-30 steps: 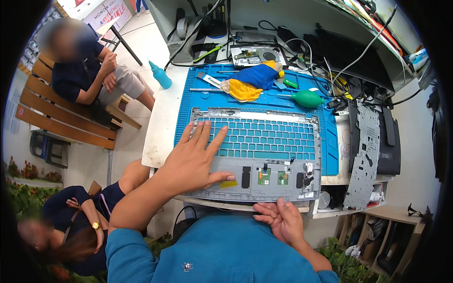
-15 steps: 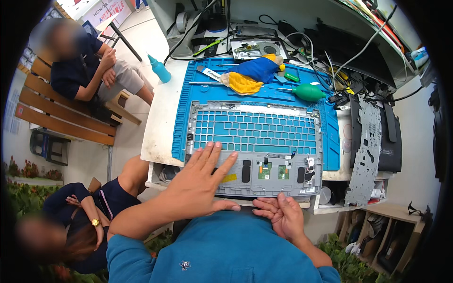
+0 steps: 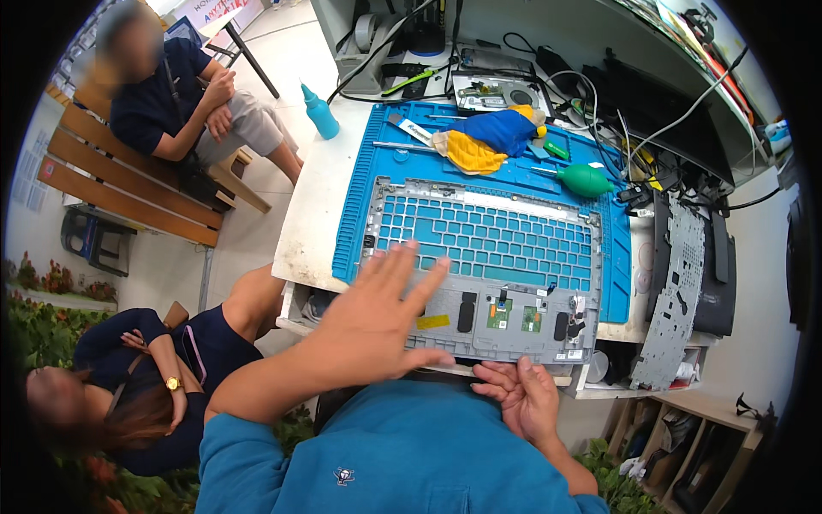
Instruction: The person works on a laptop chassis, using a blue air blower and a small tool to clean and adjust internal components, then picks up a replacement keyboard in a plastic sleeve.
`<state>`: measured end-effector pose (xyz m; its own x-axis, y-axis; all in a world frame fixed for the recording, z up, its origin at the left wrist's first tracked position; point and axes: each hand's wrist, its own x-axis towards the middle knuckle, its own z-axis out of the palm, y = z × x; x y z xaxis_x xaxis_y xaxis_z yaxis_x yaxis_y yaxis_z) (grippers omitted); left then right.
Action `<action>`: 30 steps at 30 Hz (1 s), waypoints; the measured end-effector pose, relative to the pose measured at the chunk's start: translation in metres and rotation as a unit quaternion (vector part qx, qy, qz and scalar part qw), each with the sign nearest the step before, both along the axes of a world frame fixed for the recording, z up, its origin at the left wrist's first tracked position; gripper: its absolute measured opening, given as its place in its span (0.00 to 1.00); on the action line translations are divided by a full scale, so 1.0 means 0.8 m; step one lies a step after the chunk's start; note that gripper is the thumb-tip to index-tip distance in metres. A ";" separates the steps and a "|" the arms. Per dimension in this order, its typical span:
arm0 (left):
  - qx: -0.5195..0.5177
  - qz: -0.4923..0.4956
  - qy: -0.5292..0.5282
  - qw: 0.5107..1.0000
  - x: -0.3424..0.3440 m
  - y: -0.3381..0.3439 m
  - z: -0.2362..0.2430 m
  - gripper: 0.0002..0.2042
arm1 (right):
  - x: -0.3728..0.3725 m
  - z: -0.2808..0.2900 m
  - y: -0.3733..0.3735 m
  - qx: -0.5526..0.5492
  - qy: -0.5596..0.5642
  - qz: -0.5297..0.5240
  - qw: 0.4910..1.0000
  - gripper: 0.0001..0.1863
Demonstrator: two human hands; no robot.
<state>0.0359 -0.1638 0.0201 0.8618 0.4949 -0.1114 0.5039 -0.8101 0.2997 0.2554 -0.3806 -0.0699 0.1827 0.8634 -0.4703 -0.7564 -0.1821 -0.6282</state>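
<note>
Curling, grip unclear, the right hand (image 3: 524, 403) sits at the near edge of a grey plastic keyboard frame (image 3: 476, 289) with small white labels (image 3: 575, 355), the left hand (image 3: 381, 321), fingers spread apart, masking its near-left corner, flat blue mat (image 3: 618, 283) beneath, green rubber bulb blower (image 3: 586, 181) beyond.

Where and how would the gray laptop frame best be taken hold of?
Probably pinch the laptop frame across its near edge, top and underside, coming from the near side: it lies flat, with that edge jutting past the blue mat.
</note>
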 end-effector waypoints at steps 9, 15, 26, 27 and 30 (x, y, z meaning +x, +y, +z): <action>0.077 0.038 -0.018 0.996 -0.005 0.028 -0.003 0.57 | 0.001 -0.007 -0.004 0.013 0.004 0.002 1.000 0.28; 0.076 0.047 0.006 0.996 -0.007 0.029 -0.003 0.56 | -0.002 -0.004 0.000 -0.002 0.000 -0.006 1.000 0.26; 0.028 -0.015 0.046 0.998 -0.019 0.003 0.005 0.53 | -0.004 -0.007 0.000 0.003 0.010 -0.005 1.000 0.27; 0.030 -0.030 0.045 0.998 -0.014 0.005 0.004 0.53 | -0.005 -0.009 -0.002 0.005 0.009 -0.006 1.000 0.27; 0.029 -0.053 0.040 0.997 0.003 0.002 0.004 0.54 | -0.004 -0.005 0.001 0.005 0.009 -0.002 1.000 0.28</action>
